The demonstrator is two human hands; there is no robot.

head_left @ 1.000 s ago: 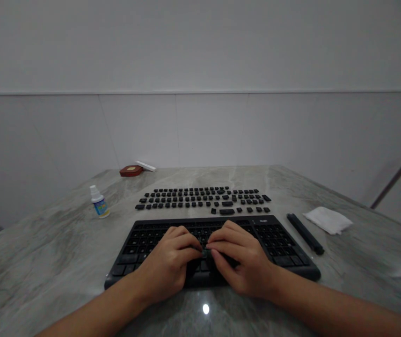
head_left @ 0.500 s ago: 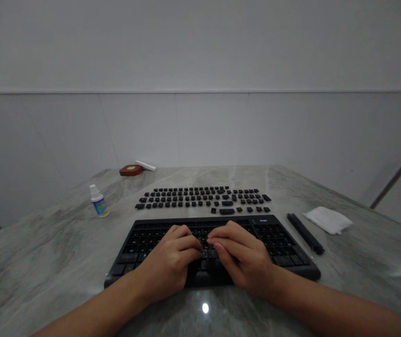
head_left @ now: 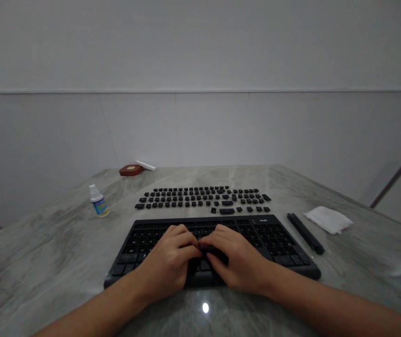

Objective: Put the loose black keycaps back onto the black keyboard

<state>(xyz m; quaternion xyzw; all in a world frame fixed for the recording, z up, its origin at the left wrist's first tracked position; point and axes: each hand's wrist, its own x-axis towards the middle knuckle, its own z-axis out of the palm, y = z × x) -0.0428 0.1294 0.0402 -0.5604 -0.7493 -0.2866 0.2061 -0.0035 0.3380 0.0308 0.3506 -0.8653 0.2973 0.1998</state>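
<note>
A black keyboard lies before me, with many keycaps off and small pale spots showing in its rows. My left hand is bent over the middle of it, thumb and index finger pinched together at the lower key rows. Close against it, my right hand curls from the other side, its index fingertip meeting the left fingertips. A dark gap shows between the right thumb and index finger. Whatever the fingertips hold is hidden or too small to name. Loose black keycaps lie in rows beyond the keyboard.
On the left stands a small white bottle with a blue label. A reddish-brown case and a white strip lie at the back. On the right are a black bar and a folded white cloth or tissue.
My right hand has shifted slightly left, its fingertips now meeting the left hand's, and its thumb and index finger are bent further apart in the middle. My left hand has barely moved.
</note>
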